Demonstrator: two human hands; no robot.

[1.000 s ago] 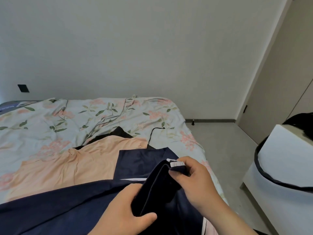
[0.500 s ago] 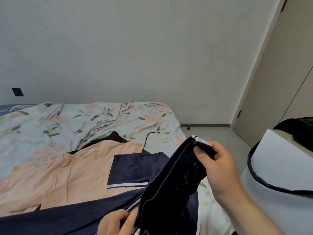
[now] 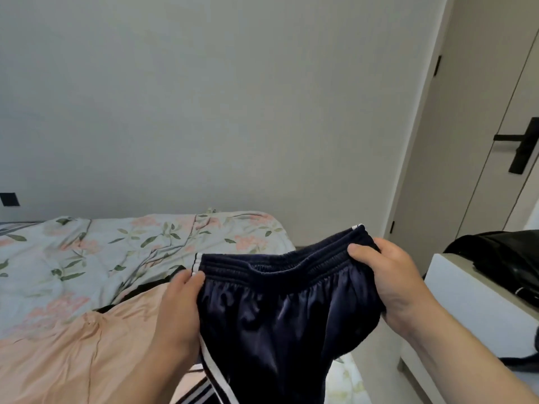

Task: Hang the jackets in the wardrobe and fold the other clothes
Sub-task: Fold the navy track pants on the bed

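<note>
Your left hand [image 3: 178,304] grips one end of the elastic waistband [image 3: 271,266] of the navy track bottoms [image 3: 277,316], thumb on the front by the white side stripe and fingers hidden behind the cloth. Your right hand [image 3: 390,275] clamps the other end, thumb over the band and fingers curled round bunched fabric. The waistband sags a little between the two hands, and the shiny legs hang down in the air over the right edge of the bed [image 3: 116,243], out of view at the bottom. On the floral cover to the left lies a peach garment [image 3: 73,360], spread flat, with a black piece [image 3: 140,290] showing from under its far edge. Right of the bed stands a white cabinet [image 3: 466,310] with a black garment [image 3: 501,255] heaped on top. Beyond it is a door [image 3: 466,141] with a black handle [image 3: 522,150].
</note>
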